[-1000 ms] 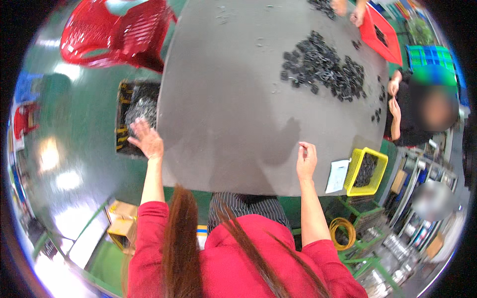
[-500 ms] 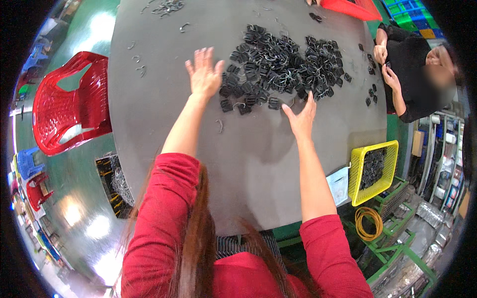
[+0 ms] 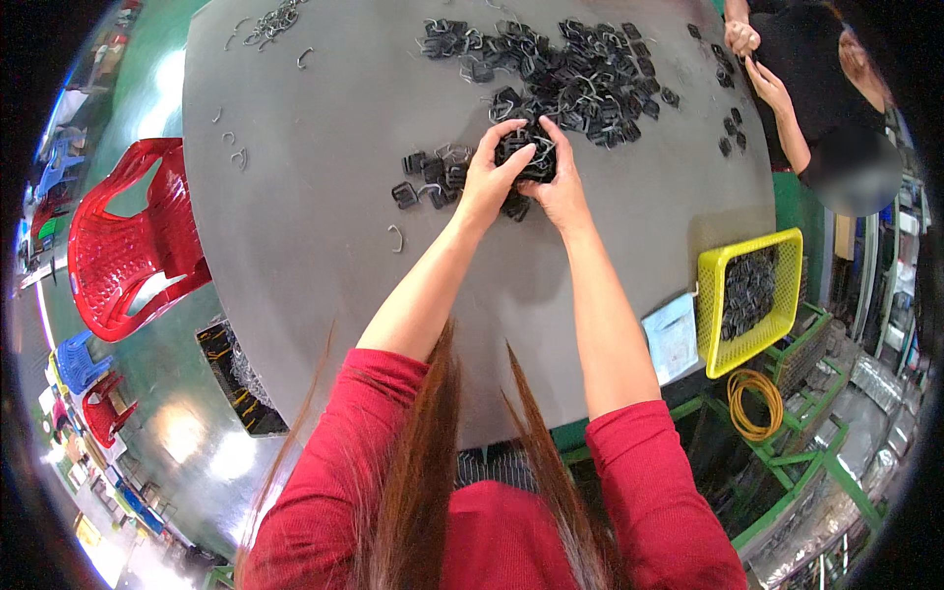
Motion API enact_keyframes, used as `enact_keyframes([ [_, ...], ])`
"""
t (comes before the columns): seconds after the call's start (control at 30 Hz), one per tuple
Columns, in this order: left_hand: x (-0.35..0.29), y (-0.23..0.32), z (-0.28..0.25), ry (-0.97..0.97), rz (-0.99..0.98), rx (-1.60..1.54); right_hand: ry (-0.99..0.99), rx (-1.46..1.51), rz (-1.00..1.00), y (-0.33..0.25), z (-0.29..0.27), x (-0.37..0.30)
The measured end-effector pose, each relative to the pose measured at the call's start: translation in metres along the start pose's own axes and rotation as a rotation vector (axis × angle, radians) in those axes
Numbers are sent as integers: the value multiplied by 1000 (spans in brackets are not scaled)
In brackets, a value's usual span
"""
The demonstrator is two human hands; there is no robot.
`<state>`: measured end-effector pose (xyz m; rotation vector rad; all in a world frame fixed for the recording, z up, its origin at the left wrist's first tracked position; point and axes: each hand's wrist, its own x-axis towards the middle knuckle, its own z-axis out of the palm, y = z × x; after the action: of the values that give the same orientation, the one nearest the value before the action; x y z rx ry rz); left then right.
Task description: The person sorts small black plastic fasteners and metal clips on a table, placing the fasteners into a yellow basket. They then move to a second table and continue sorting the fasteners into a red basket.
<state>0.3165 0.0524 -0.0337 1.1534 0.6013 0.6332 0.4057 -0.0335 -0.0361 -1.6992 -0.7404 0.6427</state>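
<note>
Both my hands are cupped round a clump of small black plastic buckles with metal hooks [image 3: 518, 149] over the grey table. My left hand [image 3: 489, 182] closes on the clump's left side, and my right hand [image 3: 559, 182] closes on its right, thumbs and fingers curved inward. A few buckles [image 3: 431, 179] lie just left of my left hand. Beyond my fingers spreads the larger heap of the same black buckles [image 3: 590, 84]. One loose metal hook [image 3: 396, 238] rests nearer to me. Whether the clump is lifted or still touches the table cannot be made out.
A yellow basket [image 3: 705, 315] with black pieces stands at the table's right edge, beside a pale blue packet [image 3: 673, 339]. Another person [image 3: 777, 93] in black handles small pieces at the far right. A red chair [image 3: 128, 246] is at left. Loose hooks [image 3: 275, 22] lie far left.
My hands, spread apart half a second ago, have come together round a clump of buckles. Part of the heap has separated and drawn nearer. The whole view has shifted slightly.
</note>
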Motion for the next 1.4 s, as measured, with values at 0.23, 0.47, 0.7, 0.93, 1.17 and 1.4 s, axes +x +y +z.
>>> enact_keyframes([
  [0.23,-62,33,-6,-58,-422,-277,-56,188,383,-46,-30,-73],
  [0.47,-99,26,-48,76,-90,234,220,160,375,-28,-103,-118],
  [0.7,-139,35,-56,367,200,1137,263,-230,41,-23,-148,-134],
  [0.93,-187,0,14,26,297,1322,21,-668,121,-18,-68,-184],
  [1.17,-189,-9,-13,123,120,1208,-76,-592,167,7,-53,-204],
  [1.4,-177,43,-10,1,-513,-141,239,290,591,29,-199,-165],
])
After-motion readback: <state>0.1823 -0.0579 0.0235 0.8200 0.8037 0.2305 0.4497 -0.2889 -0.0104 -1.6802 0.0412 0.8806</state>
